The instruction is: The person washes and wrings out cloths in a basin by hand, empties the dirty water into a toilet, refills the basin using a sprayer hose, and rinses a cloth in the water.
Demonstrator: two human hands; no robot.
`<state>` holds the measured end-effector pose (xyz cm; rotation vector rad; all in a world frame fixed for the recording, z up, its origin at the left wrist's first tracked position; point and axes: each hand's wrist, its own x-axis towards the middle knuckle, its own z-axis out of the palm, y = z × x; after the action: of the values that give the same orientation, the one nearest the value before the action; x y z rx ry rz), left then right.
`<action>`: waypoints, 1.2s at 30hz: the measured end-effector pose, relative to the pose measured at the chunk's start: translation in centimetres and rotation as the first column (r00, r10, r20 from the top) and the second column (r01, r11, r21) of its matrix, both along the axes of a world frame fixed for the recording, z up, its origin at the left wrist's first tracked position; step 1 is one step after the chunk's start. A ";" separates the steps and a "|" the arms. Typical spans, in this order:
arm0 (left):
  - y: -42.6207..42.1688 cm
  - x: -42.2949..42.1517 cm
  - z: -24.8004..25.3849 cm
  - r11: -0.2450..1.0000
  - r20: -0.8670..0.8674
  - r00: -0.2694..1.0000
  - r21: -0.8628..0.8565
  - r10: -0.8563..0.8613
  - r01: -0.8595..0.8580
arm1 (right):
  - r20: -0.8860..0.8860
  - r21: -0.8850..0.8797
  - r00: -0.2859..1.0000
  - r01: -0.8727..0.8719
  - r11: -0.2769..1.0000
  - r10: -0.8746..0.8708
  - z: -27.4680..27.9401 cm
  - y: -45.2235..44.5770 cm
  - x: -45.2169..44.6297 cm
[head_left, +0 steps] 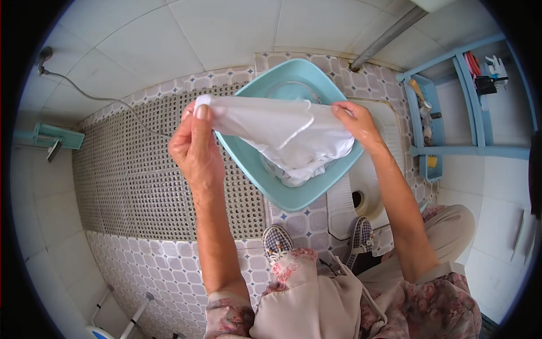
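A wet white cloth, perhaps a garment, is stretched between my two hands above a light-blue plastic basin. Its left end is pinched between the thumb and fingers of my left hand. My right hand grips the other end near the basin's right rim. The lower part of the cloth hangs bunched down into the basin. Behind it, a little water shows at the basin's far side. Whether the bunched part is all one piece I cannot tell.
Under and right of the basin lies a squat toilet with an open drain hole. A perforated grey mat covers the floor at left, crossed by a shower hose. A blue shelf with brushes stands at right, near a metal pipe.
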<state>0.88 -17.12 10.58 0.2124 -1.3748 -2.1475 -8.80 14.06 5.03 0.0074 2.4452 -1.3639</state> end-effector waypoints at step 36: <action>5.1 1.0 -3.1 0.093 0.309 0.898 -0.951 0.312 0.295 | -0.077 0.311 0.996 -0.027 0.950 0.054 -2.8 -6.5 8.2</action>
<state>1.89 -12.06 7.45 0.1345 -2.7894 -0.5750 -0.59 7.52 2.18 -0.0255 2.6901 -0.9679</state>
